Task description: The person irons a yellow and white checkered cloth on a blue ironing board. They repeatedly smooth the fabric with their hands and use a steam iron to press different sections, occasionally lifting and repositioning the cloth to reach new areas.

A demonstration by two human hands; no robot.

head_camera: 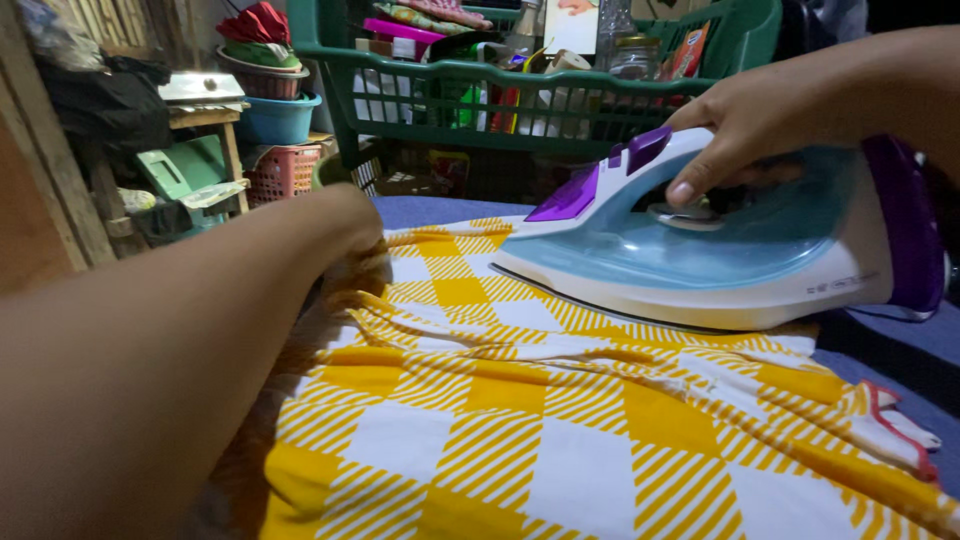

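Note:
A yellow-and-white checked cloth (520,420) lies spread over a dark blue padded surface (900,340). A white, light-blue and purple steam iron (720,250) rests flat on the cloth's far right part. My right hand (770,120) grips the iron's handle from above, thumb on a dial. My left arm reaches across from the near left, and my left hand (350,225) presses down on the far left edge of the cloth, its fingers hidden behind the wrist.
A green plastic basket (440,85) full of bottles, jars and packets stands just behind the ironing surface. Farther left are a pink basket (282,172), a blue bowl (275,118) and a small wooden table (205,115).

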